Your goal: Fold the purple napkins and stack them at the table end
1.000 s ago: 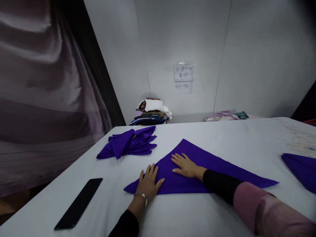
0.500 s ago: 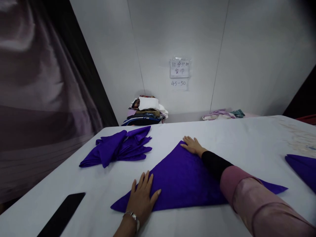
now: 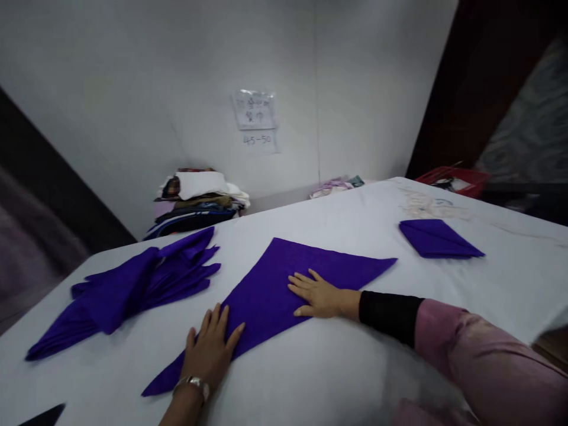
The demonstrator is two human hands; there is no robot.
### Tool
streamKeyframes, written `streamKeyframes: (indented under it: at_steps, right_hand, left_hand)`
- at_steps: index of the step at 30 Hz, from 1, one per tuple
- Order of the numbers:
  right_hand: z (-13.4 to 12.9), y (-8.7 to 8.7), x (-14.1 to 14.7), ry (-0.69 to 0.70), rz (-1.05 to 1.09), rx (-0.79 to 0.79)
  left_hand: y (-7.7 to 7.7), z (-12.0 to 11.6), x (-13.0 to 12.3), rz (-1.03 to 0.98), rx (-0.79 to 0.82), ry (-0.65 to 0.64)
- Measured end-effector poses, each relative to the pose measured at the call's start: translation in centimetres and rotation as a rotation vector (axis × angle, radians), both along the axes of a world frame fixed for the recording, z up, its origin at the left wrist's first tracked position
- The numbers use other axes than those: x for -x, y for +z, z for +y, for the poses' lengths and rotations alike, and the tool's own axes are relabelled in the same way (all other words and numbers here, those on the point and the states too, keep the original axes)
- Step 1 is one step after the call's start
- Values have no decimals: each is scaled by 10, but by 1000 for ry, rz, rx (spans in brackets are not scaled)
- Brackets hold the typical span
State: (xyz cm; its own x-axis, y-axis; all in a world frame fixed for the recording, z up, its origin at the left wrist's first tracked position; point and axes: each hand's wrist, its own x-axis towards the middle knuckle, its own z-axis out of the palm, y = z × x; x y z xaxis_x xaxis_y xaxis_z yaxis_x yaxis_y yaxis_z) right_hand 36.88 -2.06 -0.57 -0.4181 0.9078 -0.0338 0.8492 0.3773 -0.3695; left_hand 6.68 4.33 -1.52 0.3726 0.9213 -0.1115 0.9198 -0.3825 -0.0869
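A purple napkin [image 3: 266, 281] lies on the white-covered table as a flat triangle, its peak pointing away from me. My left hand [image 3: 210, 349], with a silver watch or bracelet at the wrist, rests flat on the napkin's left part with fingers apart. Lying on the cloth right of its middle, close to the near edge, is my right hand [image 3: 319, 294], palm down and fingers spread. Neither hand grips anything.
Left of the napkin is a heap of loose purple napkins [image 3: 133, 290]. A folded purple napkin [image 3: 437, 238] lies at the right. Stacked clothes [image 3: 195, 198] and a red basket [image 3: 473, 183] stand beyond the table [image 3: 328, 367]. A dark flat object [image 3: 47, 417] shows bottom left.
My right hand has slid from the napkin's peak down toward its near edge. The left hand stays on the left part. My view has turned right, bringing the folded napkin and red basket into sight.
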Motion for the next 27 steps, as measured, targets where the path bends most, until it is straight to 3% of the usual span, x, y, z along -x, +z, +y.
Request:
streamKeyframes:
  at_steps: [5, 8, 11, 15, 21, 24, 27]
  right_hand:
    - [-45, 0, -91, -391, -122, -20]
    - [-68, 0, -141, -557, -162, -29]
    - [-86, -2, -172, -671, -182, -34]
    - [-97, -5, -192, -750, -187, -32]
    - [-99, 6, -188, -787, -171, -77]
    - [-87, 15, -152, -676, -139, -125]
    - [-66, 22, -92, -445, -65, -155]
  left_hand:
    - [-14, 10, 10, 100, -54, -90]
    - [-21, 17, 14, 66, -75, -91]
    - [-26, 24, 17, -36, -52, -115]
    - [-25, 26, 15, -139, -35, -101]
    - [-11, 14, 5, -70, -57, -60]
    - [-9, 14, 7, -25, -66, -81]
    - [-8, 20, 10, 16, -37, -93]
